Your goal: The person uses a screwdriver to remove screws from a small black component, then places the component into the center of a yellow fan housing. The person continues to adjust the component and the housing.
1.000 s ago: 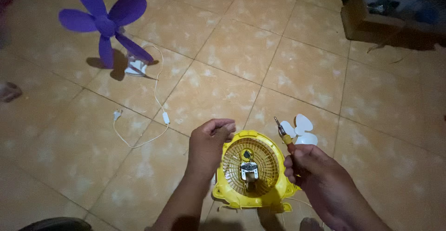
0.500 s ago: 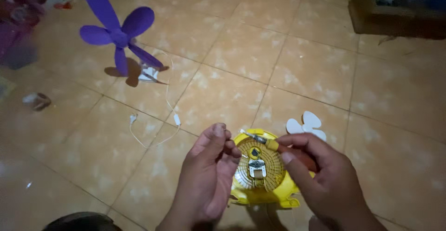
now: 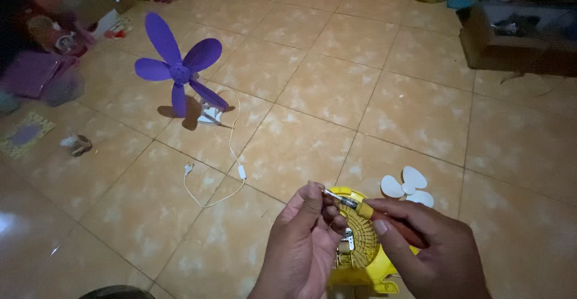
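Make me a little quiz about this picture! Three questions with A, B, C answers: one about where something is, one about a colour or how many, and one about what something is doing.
1. Where does the small white fan blade lie?
A. On the floor beside the yellow fan body
B. On top of the purple fan
C. Inside the brown box

2. How many blades does the purple fan have?
A. Two
B. Four
C. Six

3. What is the right hand doing?
A. Resting flat on the floor
B. Holding the white cable
C. Holding a screwdriver

Answers:
1. A, it rests on the tile just past the yellow body.
2. B, four purple blades spread from the hub.
3. C, its fingers grip the handle, and the tip meets the left hand.
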